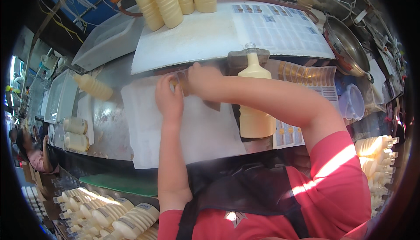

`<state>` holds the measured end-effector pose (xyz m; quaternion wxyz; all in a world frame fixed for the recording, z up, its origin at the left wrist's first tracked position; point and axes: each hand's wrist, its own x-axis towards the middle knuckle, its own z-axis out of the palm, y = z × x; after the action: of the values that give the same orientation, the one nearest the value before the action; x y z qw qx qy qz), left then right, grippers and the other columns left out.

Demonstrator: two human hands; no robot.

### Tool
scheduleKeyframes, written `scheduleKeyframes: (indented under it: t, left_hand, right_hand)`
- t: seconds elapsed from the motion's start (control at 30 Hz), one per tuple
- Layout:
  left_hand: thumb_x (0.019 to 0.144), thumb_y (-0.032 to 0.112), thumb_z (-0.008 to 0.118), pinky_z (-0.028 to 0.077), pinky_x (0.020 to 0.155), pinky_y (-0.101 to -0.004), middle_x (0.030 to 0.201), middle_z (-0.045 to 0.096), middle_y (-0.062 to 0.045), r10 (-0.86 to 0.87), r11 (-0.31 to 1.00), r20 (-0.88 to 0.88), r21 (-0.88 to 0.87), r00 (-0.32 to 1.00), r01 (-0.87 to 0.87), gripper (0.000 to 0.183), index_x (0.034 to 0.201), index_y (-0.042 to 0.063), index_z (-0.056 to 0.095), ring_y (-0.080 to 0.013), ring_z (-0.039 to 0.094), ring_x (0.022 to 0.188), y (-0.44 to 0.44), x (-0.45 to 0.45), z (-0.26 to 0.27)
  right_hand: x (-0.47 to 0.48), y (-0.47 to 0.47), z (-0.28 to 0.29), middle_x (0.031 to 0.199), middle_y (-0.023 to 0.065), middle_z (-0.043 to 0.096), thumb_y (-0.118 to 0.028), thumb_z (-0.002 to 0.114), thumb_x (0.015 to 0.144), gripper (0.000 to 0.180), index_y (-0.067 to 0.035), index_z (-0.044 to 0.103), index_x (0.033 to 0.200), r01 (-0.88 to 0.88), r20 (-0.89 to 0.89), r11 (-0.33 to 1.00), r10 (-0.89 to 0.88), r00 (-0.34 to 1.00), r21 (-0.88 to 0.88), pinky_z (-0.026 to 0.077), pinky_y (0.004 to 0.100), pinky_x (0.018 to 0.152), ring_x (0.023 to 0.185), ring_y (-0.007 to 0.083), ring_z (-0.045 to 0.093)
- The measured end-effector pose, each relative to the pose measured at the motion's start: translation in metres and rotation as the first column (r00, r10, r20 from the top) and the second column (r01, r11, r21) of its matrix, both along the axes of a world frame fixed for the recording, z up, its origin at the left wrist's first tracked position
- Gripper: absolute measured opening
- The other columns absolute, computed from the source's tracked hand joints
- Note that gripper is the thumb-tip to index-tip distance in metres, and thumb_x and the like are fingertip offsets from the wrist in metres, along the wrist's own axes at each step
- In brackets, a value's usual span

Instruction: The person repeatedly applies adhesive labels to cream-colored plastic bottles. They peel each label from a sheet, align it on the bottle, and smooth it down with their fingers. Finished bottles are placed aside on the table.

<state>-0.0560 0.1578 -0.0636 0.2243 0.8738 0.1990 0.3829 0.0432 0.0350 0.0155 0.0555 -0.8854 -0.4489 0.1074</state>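
Observation:
My left hand and my right hand are close together over a white paper sheet. Between them is a small translucent label with gold-brown print, its lower end free. The left fingers and thumb pinch its left side; the right hand holds its other side, though blur and its own back hide the fingertips. Beneath my right forearm lies a cream-coloured plastic bottle with a clear threaded neck. That neck rests on a grey-brown block.
A white board behind my hands bears standing cream bottles and a label sheet. Gold label strips lie at right, near a metal pan. Another bottle lies at left. Several bottles are stacked below; a person sits far left.

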Motion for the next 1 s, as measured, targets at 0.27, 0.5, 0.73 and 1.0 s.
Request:
scheduleKeyframes:
  t: [0.27, 0.5, 0.73, 1.0]
  left_hand:
    - [0.087, 0.012, 0.069, 0.052, 0.088, -0.0396, 0.111, 0.067, -0.011, -0.021, 0.974, -0.067, -0.228, 0.997, 0.005, 0.024, 0.111, 0.007, 0.069, -0.0293, 0.065, 0.105, -0.003, -0.018, -0.008]
    - [0.088, 0.012, 0.07, 0.054, 0.081, -0.0339, 0.113, 0.066, -0.01, -0.041, 0.948, -0.055, -0.317, 0.998, 0.022, 0.027, 0.114, 0.007, 0.07, -0.0231, 0.065, 0.098, -0.009, -0.024, -0.004]
    - [0.085, 0.012, 0.074, 0.053, 0.078, -0.032, 0.109, 0.068, -0.006, -0.037, 0.916, 0.067, -0.396, 0.997, 0.061, 0.03, 0.115, 0.007, 0.07, -0.018, 0.064, 0.089, -0.026, -0.032, 0.03]
    - [0.089, 0.006, 0.077, 0.049, 0.071, -0.0209, 0.092, 0.071, -0.002, -0.341, 0.808, 0.045, -0.497, 0.939, 0.317, 0.027, 0.114, 0.003, 0.069, -0.0058, 0.062, 0.08, -0.07, -0.024, 0.097]
  right_hand:
    - [-0.003, 0.012, -0.013, 0.119, 0.0214, 0.061, -0.006, 0.086, 0.071, 0.064, 0.003, 0.052, 0.125, 0.051, 0.053, 0.998, -0.052, 0.997, 0.03, 0.06, 0.0409, 0.083, 0.105, 0.0343, 0.07]
    - [-0.001, 0.013, 0.016, 0.093, 0.0117, 0.074, -0.015, 0.078, 0.076, 0.01, -0.007, 0.077, 0.082, -0.148, 0.103, 0.989, 0.145, 0.984, 0.019, 0.058, 0.0393, 0.077, 0.094, 0.0291, 0.072]
    - [0.013, -0.011, 0.026, 0.088, 0.0121, 0.074, -0.016, 0.069, 0.084, 0.013, -0.008, 0.077, 0.089, -0.34, 0.295, 0.925, 0.281, 0.913, 0.172, 0.057, 0.0414, 0.075, 0.085, 0.0323, 0.071]
    - [0.003, -0.076, 0.063, 0.083, 0.0141, 0.072, -0.018, 0.064, 0.089, 0.013, -0.009, 0.072, 0.093, -0.189, 0.028, 0.905, 0.193, 0.981, 0.382, 0.054, 0.0454, 0.071, 0.082, 0.0357, 0.069]
